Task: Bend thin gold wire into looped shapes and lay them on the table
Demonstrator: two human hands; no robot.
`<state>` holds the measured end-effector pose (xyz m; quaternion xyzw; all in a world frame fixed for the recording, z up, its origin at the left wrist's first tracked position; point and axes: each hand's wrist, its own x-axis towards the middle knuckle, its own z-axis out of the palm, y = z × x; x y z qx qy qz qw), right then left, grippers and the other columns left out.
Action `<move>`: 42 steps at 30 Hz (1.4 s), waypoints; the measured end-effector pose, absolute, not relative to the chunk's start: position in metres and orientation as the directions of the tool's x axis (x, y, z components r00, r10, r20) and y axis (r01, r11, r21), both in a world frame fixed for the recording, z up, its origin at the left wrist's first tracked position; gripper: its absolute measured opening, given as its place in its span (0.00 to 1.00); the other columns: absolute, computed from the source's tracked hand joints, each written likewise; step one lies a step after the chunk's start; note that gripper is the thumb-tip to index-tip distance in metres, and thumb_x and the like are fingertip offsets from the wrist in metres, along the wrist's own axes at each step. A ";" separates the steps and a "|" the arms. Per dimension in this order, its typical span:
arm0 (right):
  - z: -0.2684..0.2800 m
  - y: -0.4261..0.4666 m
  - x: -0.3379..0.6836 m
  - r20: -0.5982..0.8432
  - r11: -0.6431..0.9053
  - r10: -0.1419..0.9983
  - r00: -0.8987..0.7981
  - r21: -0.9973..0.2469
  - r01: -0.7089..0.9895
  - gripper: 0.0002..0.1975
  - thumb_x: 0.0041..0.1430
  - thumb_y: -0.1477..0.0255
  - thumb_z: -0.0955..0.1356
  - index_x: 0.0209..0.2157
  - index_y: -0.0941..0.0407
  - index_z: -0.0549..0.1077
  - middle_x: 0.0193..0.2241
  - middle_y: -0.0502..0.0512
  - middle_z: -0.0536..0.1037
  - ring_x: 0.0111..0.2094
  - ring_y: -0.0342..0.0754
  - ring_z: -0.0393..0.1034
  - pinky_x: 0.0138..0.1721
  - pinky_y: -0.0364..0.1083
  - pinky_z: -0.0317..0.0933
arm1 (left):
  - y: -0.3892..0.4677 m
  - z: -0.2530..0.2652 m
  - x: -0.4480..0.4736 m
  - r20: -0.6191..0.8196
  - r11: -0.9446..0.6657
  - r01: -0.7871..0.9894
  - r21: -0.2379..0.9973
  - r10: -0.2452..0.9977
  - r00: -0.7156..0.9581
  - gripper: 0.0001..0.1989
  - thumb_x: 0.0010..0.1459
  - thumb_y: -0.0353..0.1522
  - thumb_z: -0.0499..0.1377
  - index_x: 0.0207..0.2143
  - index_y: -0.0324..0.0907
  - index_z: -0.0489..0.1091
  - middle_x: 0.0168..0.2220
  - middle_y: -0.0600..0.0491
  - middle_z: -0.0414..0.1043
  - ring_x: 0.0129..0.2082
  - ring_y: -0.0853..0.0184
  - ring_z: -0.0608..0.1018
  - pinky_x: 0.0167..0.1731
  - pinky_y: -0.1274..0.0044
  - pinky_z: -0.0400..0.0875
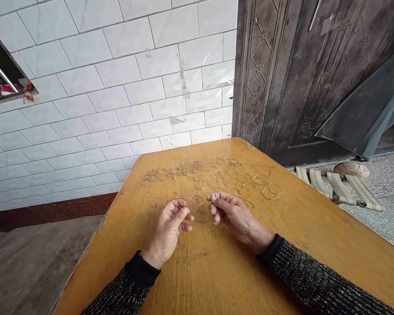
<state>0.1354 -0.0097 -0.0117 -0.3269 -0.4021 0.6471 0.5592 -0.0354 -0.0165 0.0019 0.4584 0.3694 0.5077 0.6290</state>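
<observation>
We rest both forearms on the yellow wooden table (pixel 282 245), which keeps our hands low and steady over fine work. Our left hand (pixel 169 229) is curled, thumb and forefinger drawn together at the edge of a small looped piece of wire (pixel 198 208) lying flat on the tabletop; our right hand (pixel 233 214) meets it from the other side, fingers bunched and bent over the same piece. We judge that each hand is pinching one side of it, though the wire is so thin that the exact contact is hard to make out. Holding it from both ends this way probably lets us bend or line up the loops evenly.

Beyond our hands, many more wire loops (pixel 213 177) lie spread in loose rows across the far half of the table, apart from one another, likely so they do not tangle. Behind the table stand a white tiled wall (pixel 118 87) and a dark patterned door (pixel 298 78).
</observation>
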 end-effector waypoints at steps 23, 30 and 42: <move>-0.010 -0.015 0.132 0.111 0.022 0.952 -0.285 -0.955 -0.297 0.12 0.46 0.62 0.70 0.25 0.57 0.73 0.14 0.44 0.68 0.14 0.36 0.61 0.18 0.38 0.53 | -0.020 -0.001 -0.031 -0.038 0.184 -0.357 0.916 0.925 0.378 0.09 0.48 0.34 0.62 0.30 0.40 0.65 0.25 0.58 0.65 0.18 0.76 0.69 0.20 0.82 0.63; -0.008 -0.016 0.130 0.078 -0.006 0.964 -0.254 -0.948 -0.317 0.11 0.42 0.64 0.72 0.22 0.57 0.72 0.12 0.44 0.68 0.12 0.35 0.59 0.17 0.37 0.52 | -0.018 -0.008 -0.034 -0.011 0.079 -0.206 0.975 0.950 0.313 0.12 0.49 0.35 0.61 0.36 0.41 0.69 0.27 0.56 0.66 0.18 0.76 0.69 0.19 0.81 0.63; -0.003 -0.021 0.129 0.059 -0.004 0.950 -0.308 -0.980 -0.199 0.12 0.43 0.63 0.71 0.21 0.58 0.72 0.10 0.43 0.67 0.11 0.35 0.56 0.16 0.38 0.47 | -0.019 -0.009 -0.035 0.032 0.004 -0.110 0.994 0.946 0.322 0.13 0.51 0.35 0.59 0.39 0.40 0.73 0.26 0.55 0.66 0.19 0.77 0.68 0.20 0.81 0.59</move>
